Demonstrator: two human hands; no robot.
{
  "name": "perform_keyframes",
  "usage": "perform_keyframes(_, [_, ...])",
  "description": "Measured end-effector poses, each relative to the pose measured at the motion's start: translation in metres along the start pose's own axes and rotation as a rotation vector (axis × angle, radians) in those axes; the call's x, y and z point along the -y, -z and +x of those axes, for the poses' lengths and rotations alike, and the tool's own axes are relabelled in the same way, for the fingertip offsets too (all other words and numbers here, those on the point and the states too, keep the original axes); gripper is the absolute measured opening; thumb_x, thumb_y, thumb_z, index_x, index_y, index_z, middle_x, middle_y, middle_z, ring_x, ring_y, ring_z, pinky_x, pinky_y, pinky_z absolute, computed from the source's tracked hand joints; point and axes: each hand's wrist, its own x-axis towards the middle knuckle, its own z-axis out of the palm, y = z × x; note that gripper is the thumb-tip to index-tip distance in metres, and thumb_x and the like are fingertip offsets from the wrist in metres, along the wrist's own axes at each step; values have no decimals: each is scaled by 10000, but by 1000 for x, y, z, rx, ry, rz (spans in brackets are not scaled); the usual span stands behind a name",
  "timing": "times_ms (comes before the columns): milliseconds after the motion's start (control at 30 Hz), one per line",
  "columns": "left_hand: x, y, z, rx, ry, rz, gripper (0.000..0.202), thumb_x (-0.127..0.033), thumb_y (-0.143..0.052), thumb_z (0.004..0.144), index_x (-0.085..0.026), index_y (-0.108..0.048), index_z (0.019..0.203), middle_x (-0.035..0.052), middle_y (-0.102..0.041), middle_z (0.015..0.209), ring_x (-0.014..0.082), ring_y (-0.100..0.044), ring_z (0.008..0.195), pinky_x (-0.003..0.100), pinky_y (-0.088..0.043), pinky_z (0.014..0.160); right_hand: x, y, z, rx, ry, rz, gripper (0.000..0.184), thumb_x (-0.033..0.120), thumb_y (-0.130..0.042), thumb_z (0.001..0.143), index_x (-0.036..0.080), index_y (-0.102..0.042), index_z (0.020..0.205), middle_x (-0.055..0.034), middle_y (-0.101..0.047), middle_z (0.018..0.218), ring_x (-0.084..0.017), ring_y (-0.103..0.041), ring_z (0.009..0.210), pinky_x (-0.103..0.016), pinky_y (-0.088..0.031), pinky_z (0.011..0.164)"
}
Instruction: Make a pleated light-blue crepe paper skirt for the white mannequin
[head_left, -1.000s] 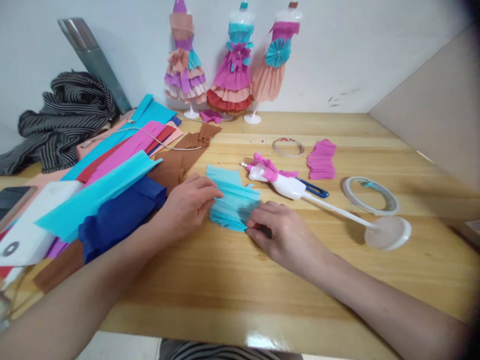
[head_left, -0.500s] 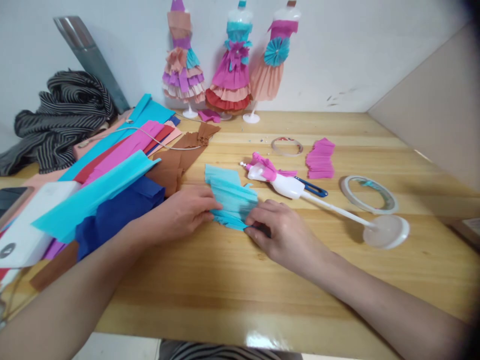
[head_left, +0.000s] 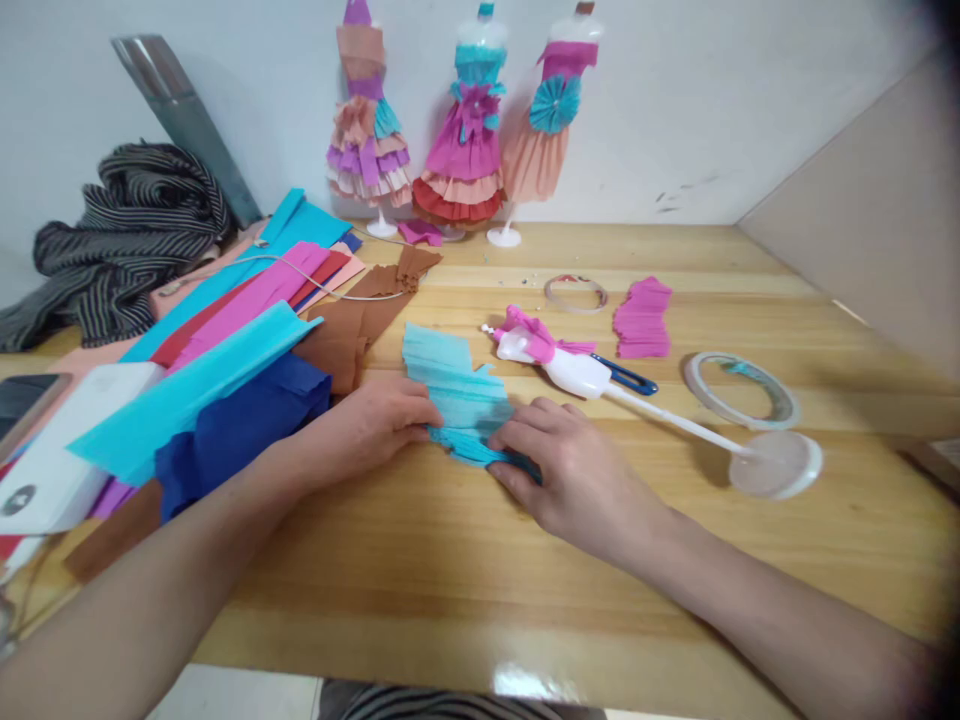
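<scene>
A light blue piece of crepe paper lies on the table between my hands, its near edge gathered into small pleats. My left hand pinches the left end of that edge. At the right end, my right hand grips the pleats between thumb and fingers. Just beyond lies a small white mannequin on its side, with pink crepe paper wrapped about its top and a round base pointing right. A dark blue cutter rests beside it.
Rolls of tape and a pleated pink paper piece lie to the right. Three dressed mannequins stand against the wall. Coloured crepe sheets, a white box, a striped cloth and a bottle fill the left.
The near edge of the blue crepe paper is gathered into a thicker fold. The sheet's far part has shifted slightly left. Both hands stay almost where they were.
</scene>
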Motion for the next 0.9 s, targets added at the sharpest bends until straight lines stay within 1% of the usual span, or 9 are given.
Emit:
perform_keyframes(133, [1,0,0,-2,-6,0,127,-145,-564,871,-156,-687,902,58,-683,916,176,-627,893,272,-469,823,-1,-1,-1,-10,1,2,56,177,-594,807,165,-648,816,-72,-631,784,-220,-522,756,-325,-345,664])
perform_keyframes(300, [2,-7,-1,-33,4,66,144,-132,-570,857,-167,-683,939,44,-659,873,175,-611,854,275,-468,785,-1,-3,0,-22,-9,-2,93,173,-574,828,174,-633,756,-61,-623,749,-206,-522,733,-317,-344,660])
perform_keyframes(400, [1,-9,-1,-34,2,114,152,-120,-575,846,-167,-690,935,44,-649,841,179,-606,820,274,-464,751,0,-4,0,-37,-26,4,70,150,-580,815,170,-647,828,-65,-638,767,-215,-537,747,-320,-360,662])
perform_keyframes(467, [0,-10,-1,-32,5,125,152,-115,-567,849,-170,-694,913,41,-645,825,175,-603,805,267,-459,731,-1,-4,0,-36,-41,6,97,152,-589,809,165,-656,878,-72,-648,790,-225,-547,758,-328,-377,671])
perform_keyframes(567, [0,-9,-1,-28,-4,126,147,-107,-564,849,-166,-696,870,38,-638,805,172,-603,796,261,-457,719,-2,-5,0,-19,-68,19,106,162,-597,805,164,-664,888,-78,-649,800,-232,-556,771,-337,-399,687])
perform_keyframes(667, [0,-9,-1,-23,-7,142,141,-106,-564,843,-162,-694,848,40,-629,801,175,-603,787,266,-462,710,-4,-4,1,1,-103,71,96,155,-606,788,169,-654,870,-63,-631,761,-218,-555,748,-323,-410,674])
perform_keyframes(767, [-5,-6,-3,-15,20,148,156,-109,-561,835,-165,-689,905,54,-632,872,187,-599,831,284,-478,735,-4,-3,3,9,-132,130,101,138,-614,763,179,-632,854,-43,-610,727,-204,-545,726,-304,-409,653])
perform_keyframes(833, [-11,-4,-3,-32,22,145,229,-85,-539,823,-168,-674,988,70,-634,960,201,-588,902,310,-482,792,-4,-3,4,10,-137,147,103,130,-611,756,184,-618,843,-37,-603,723,-200,-539,724,-298,-404,646])
perform_keyframes(900, [-18,-2,-3,-55,-2,143,295,-70,-526,803,-160,-654,1054,83,-633,1003,215,-568,945,343,-477,838,-4,-3,4,12,-134,153,94,124,-604,755,187,-607,825,-33,-600,720,-197,-534,720,-295,-397,641])
